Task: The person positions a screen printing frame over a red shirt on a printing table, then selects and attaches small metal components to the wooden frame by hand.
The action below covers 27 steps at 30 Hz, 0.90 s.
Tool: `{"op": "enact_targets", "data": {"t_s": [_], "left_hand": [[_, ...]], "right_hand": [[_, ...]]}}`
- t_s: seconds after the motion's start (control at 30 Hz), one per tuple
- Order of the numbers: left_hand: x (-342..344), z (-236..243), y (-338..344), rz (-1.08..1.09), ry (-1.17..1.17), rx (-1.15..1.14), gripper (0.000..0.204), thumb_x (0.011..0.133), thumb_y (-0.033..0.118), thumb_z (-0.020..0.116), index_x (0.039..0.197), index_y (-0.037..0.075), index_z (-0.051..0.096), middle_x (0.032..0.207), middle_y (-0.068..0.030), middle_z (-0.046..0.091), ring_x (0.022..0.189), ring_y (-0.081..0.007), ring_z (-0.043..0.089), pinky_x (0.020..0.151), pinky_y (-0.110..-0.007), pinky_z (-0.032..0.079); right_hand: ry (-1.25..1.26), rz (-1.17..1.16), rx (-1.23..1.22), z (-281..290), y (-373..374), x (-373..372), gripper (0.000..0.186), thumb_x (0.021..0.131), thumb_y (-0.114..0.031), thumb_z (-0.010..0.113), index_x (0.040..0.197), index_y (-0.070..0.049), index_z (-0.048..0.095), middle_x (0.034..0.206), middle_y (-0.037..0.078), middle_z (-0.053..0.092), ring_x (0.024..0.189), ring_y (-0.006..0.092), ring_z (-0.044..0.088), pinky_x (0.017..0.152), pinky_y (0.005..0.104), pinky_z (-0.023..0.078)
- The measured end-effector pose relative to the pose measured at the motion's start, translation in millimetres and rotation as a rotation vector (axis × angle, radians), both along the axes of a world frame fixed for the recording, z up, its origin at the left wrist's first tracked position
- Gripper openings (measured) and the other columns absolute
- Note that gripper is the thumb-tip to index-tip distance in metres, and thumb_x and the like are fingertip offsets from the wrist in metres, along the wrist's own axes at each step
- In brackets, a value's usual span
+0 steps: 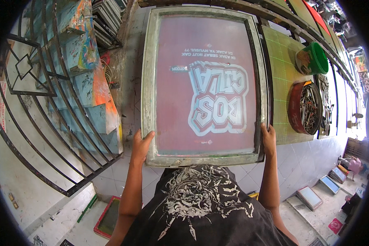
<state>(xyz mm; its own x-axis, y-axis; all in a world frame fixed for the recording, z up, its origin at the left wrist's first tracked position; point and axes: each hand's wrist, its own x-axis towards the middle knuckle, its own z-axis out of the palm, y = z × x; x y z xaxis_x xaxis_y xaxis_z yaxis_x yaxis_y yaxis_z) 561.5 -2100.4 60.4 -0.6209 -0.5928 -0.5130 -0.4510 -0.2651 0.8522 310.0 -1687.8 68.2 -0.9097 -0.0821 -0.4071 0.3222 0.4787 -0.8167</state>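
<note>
A large screen printing frame is held up in front of my body, its worn grey-green border around a pinkish-purple mesh. Pale block lettering and a few smaller marks show on the mesh, turned upside down. My left hand grips the frame's left side near the lower corner, thumb on the front. On the opposite side my right hand holds the border at about the same height, thumb also on top. The fingers of both hands are mostly hidden behind the frame.
Right of the frame, a green-topped table bears a green bucket and a round dark red tin full of small items. Black metal railing curves along the left, by paint-smeared light-blue boards. More frames lie at lower right.
</note>
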Motion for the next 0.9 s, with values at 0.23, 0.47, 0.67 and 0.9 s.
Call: {"op": "enact_targets", "data": {"t_s": [0.23, 0.47, 0.67, 0.9], "left_hand": [[-5, 6, 2, 0.006, -0.016, -0.006, 0.032, 0.086, 0.016, 0.066, 0.11, -0.003, 0.058, 0.097, -0.0079, 0.063, 0.085, -0.0132, 0.058, 0.077, -0.029, 0.047], [-9, 12, 2, -0.001, -0.054, 0.015, 0.032, 0.086, 0.016, 0.067, 0.11, -0.003, 0.059, 0.097, -0.0079, 0.063, 0.085, -0.0135, 0.058, 0.077, -0.029, 0.047], [-11, 6, 4, -0.018, -0.006, 0.009, 0.031, 0.086, 0.016, 0.067, 0.109, -0.003, 0.06, 0.097, -0.0073, 0.064, 0.085, -0.0129, 0.058, 0.077, -0.029, 0.047], [-12, 8, 3, -0.029, -0.018, -0.018, 0.029, 0.086, 0.014, 0.066, 0.108, -0.004, 0.06, 0.096, -0.0075, 0.064, 0.083, -0.0129, 0.058, 0.075, -0.03, 0.047]], "right_hand": [[-0.001, -0.004, -0.013, -9, 6, -2, 0.044, 0.093, -0.039, 0.06, 0.099, 0.004, 0.061, 0.072, -0.001, 0.054, 0.063, 0.0076, 0.047, 0.056, 0.0249, 0.039], [0.004, -0.025, -0.017, -3, 6, 0, 0.041, 0.094, -0.038, 0.058, 0.098, 0.002, 0.061, 0.072, -0.001, 0.053, 0.062, 0.007, 0.046, 0.055, 0.0238, 0.037], [0.021, -0.013, -0.024, 0, 8, 1, 0.041, 0.095, -0.037, 0.057, 0.098, 0.003, 0.061, 0.077, 0.0, 0.057, 0.066, 0.0075, 0.048, 0.058, 0.0237, 0.04], [0.016, -0.012, -0.045, -8, 14, -1, 0.038, 0.095, -0.035, 0.058, 0.097, 0.003, 0.062, 0.075, -0.002, 0.055, 0.065, 0.0063, 0.046, 0.057, 0.0237, 0.038]]}}
